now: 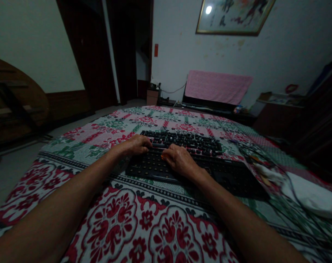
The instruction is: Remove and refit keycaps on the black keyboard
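Keyboard lies under left hand and right hand, fingers curled; any grip unclear.

Floral sheet, pink towel (far wall), framed pic.

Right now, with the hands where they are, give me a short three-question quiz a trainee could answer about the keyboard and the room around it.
1. True or false: the left hand and the right hand both rest at the black keyboard.
2. What hangs over the dark screen by the far wall? A) a pink cloth B) a blue jacket C) a newspaper
3. Fill in the missing word: the keyboard lies on a red, green and white ___-patterned bedspread.

Key: 1 true; 2 A; 3 floral.
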A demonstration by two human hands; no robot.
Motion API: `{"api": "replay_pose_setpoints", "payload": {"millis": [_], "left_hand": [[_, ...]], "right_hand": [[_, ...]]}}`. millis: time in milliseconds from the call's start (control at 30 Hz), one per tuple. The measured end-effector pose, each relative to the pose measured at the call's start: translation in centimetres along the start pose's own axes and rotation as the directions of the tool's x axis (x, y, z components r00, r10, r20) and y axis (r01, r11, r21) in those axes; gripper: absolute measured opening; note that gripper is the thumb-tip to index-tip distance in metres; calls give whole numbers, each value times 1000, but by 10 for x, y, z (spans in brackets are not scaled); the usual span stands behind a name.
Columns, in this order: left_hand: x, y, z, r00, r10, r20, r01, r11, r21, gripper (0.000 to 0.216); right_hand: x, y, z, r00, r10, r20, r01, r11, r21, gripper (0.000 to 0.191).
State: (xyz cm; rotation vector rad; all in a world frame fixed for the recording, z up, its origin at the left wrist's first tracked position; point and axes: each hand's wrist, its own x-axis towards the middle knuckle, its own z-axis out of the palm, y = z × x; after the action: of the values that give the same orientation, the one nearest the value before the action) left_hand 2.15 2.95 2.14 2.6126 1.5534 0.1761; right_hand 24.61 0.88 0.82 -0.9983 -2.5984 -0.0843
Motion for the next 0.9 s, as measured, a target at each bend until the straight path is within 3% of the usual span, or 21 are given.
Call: {"api": "replay_pose_setpoints", "payload": {"millis": [133, 333, 700, 800, 900], "left_hand": [[0, -1, 0, 1000, -12, -7, 12, 1000, -11, 34], [1, -3, 2, 1000, -18, -4, 18, 999, -27, 34], [-2, 1, -1, 1000, -16, -2, 16, 1000, -19, 32], [-1, 2, -2, 1000, -13, 9, 13, 1000, -15, 33], [-1, 3, -3, 1000, -18, 8, 18, 1000, -4, 33]], "right_hand": [[0, 4, -1, 999, -5, 32, 3, 997, 81, 20], [2, 18, -7, 974, 152, -169, -124, 978, 167, 20], [2, -3, 4, 1000, 30, 6, -29, 998, -52, 30], [2, 2, 1, 999, 25, 20, -25, 1000, 15, 24], [2, 11, -3, 995, 93, -47, -88, 991, 98, 23]]}}
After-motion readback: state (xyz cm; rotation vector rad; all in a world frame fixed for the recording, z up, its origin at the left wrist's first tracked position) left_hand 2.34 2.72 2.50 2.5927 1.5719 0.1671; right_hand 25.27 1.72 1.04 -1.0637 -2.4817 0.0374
